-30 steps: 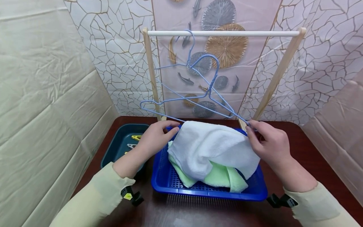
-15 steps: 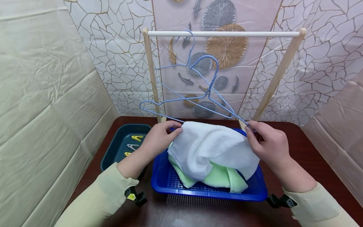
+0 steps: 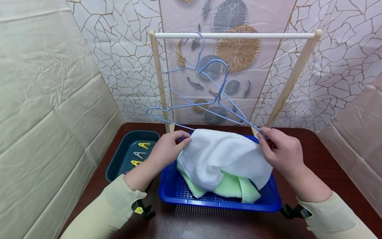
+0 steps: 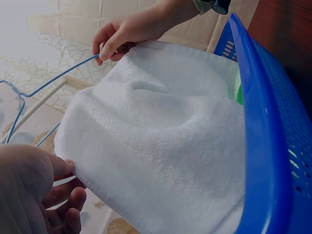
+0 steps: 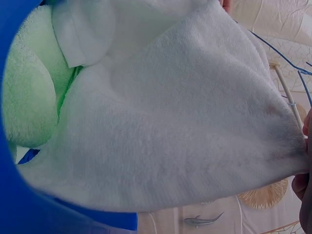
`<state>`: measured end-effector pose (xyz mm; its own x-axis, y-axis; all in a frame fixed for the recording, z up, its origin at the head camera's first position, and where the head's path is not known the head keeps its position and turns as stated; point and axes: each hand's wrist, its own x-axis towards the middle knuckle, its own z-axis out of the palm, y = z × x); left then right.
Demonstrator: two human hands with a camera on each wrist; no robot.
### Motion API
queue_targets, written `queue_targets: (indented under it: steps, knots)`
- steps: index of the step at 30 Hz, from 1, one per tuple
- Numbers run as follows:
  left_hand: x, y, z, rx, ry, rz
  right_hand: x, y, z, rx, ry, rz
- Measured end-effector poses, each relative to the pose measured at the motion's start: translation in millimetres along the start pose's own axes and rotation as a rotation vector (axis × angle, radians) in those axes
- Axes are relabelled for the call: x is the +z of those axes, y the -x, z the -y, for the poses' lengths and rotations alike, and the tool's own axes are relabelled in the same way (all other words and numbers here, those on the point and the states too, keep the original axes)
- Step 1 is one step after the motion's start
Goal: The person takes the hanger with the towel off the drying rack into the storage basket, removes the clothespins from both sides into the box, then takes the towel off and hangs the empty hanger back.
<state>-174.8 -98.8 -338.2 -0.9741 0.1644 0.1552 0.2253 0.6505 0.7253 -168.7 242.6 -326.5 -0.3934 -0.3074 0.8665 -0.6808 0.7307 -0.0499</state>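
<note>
A white towel (image 3: 221, 156) is draped over the bottom bar of a blue wire hanger (image 3: 219, 94), its lower part lying in the blue basket. My left hand (image 3: 167, 146) pinches the towel's upper left edge between thumb and fingers; the left wrist view shows the thumb (image 4: 63, 167) right at that edge. At the other end, my right hand (image 3: 283, 149) grips the hanger's right corner together with the towel's edge. Under the white towel a light green towel (image 3: 228, 184) shows, partly covered. The hanger's hook points up and nothing holds it.
The perforated blue basket (image 3: 221, 206) stands on the dark red table (image 3: 310, 156). Left of it, a dark teal tray (image 3: 111, 162) holds several clothespins (image 3: 144, 145). Behind, a wooden rack with a white rail (image 3: 253, 35) carries another blue hanger (image 3: 200, 54).
My left hand has shifted slightly right, onto the towel's edge, uncovering more clothespins in the tray. The hanger has moved a touch left; my right hand stays almost still.
</note>
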Motion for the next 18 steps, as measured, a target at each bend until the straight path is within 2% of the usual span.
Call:
queue_targets:
  steps: [18]
  knots:
    - [8.3, 4.1, 4.3, -0.054, -0.005, 0.013, -0.1, 3.0, -2.0, 0.017, 0.012, 0.005]
